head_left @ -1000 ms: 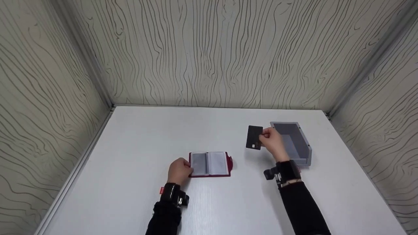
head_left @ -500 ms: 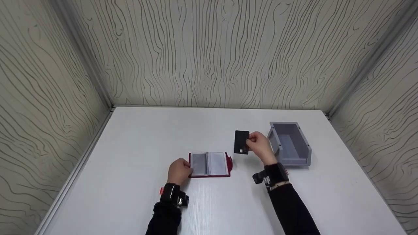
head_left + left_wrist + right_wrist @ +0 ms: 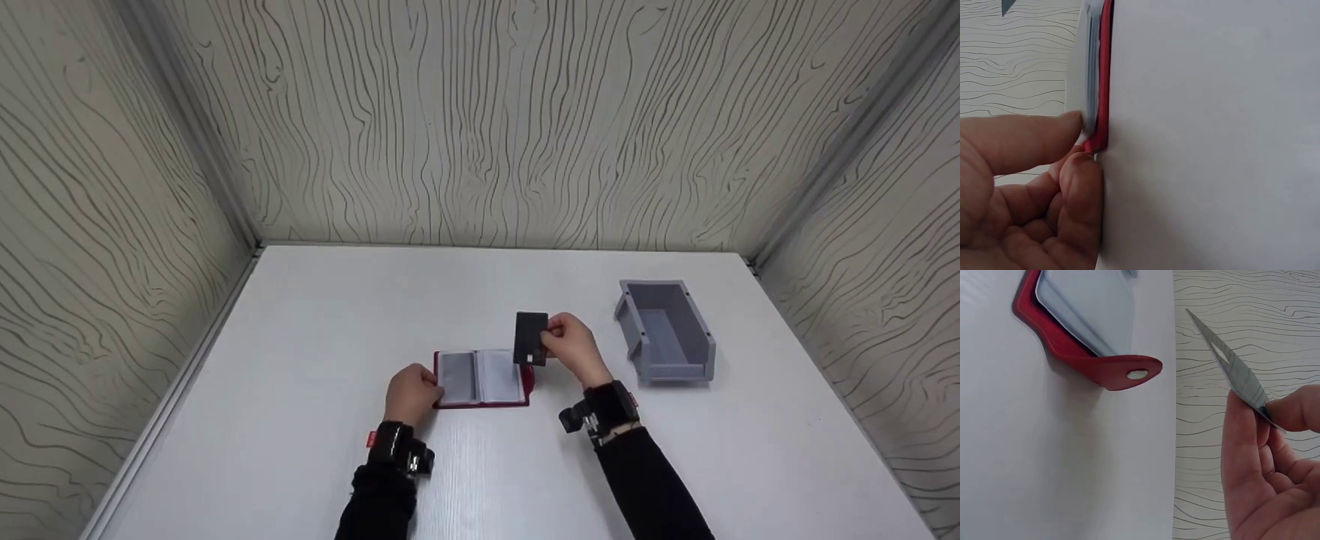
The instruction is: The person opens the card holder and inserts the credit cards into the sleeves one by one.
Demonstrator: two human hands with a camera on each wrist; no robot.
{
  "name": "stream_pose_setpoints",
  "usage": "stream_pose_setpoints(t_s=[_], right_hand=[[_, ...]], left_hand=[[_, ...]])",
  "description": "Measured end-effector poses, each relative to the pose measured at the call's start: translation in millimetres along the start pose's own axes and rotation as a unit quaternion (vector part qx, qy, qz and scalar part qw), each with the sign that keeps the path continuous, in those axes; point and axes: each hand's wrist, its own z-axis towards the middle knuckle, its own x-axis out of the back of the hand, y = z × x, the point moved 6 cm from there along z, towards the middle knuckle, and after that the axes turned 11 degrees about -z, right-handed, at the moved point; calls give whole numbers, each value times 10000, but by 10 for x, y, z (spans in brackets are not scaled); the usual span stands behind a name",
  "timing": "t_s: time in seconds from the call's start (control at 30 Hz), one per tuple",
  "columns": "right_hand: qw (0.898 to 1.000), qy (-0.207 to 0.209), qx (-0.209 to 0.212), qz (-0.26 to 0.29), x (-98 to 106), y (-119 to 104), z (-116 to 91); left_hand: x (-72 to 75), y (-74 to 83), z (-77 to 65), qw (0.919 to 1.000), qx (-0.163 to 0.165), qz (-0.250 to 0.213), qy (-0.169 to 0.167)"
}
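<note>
A red card holder [image 3: 486, 405] lies open on the white table, its clear plastic sleeves [image 3: 499, 375] spread to both sides. My left hand [image 3: 409, 394] pinches its left edge. In the left wrist view the thumb [image 3: 1044, 140] presses on the sleeves, with curled fingers at the red cover's edge. My right hand [image 3: 576, 346] pinches a black card [image 3: 530, 337] by its right side, between thumb and fingers. The card is raised above the holder's right end and hides part of it. In the right wrist view, the holder's red flap [image 3: 1112, 371] shows a metal snap.
A grey plastic bin [image 3: 664, 337] stands at the back right of the table [image 3: 375, 300]. Walls with a wood-line pattern [image 3: 480, 127] close off the back and both sides.
My right hand has carried the black card left and slightly nearer, away from the grey bin to the holder's right end. The left hand and the holder have kept their place.
</note>
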Motion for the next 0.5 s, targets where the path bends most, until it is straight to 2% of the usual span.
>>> stream_pose_setpoints(t_s=[0.13, 0.37, 0.5], right_hand=[[10000, -75, -2, 5, -89, -12, -26], [9995, -224, 42, -211, -214, -53, -68], [9992, -288, 56, -266, -265, -83, -86]], left_hand=[[7, 1, -2, 10000, 40, -48, -7], [9, 15, -3, 9997, -253, -26, 32], [13, 15, -2, 9997, -254, -50, 36]])
